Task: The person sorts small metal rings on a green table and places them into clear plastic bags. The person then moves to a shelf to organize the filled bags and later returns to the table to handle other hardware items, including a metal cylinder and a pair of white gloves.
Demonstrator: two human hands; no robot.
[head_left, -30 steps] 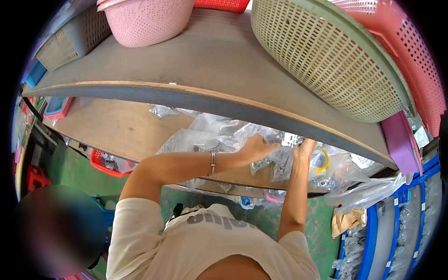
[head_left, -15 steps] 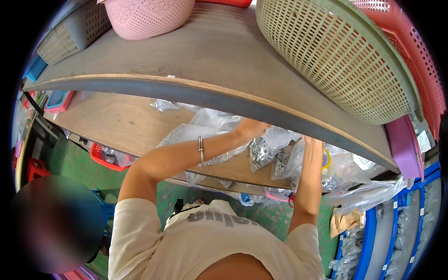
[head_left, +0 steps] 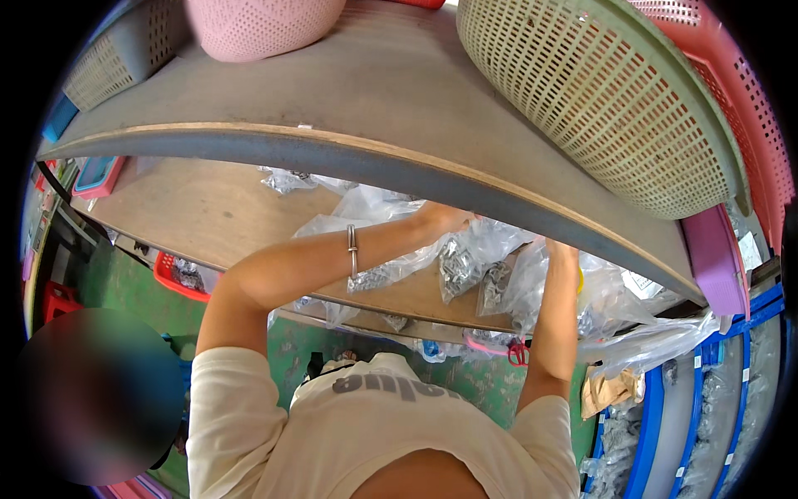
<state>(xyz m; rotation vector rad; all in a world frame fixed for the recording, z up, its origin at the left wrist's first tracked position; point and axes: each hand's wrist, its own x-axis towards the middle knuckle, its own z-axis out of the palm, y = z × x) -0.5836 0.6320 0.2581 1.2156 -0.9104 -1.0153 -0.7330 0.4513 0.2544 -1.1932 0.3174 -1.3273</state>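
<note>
Partly, the left hand (head_left: 445, 218) and the right hand (head_left: 562, 249) are hidden by the edge of the upper shelf (head_left: 332, 148) — whether the fingers of either are closed or loose cannot be told. Just below the left fingers, a clear bag of grey parts (head_left: 457, 268) is seen on the lower shelf (head_left: 224, 204); between both sets of fingers, a smaller bag (head_left: 495, 287) is set beside it. Beyond the right fingers — higher up — a green basket (head_left: 603, 108) is carried.

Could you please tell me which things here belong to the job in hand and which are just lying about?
In the job, seemingly:
clear bags of grey parts, nearest the left hand and right hand

Apparently lying about:
pale pink basket
green basket
purple bin
</note>
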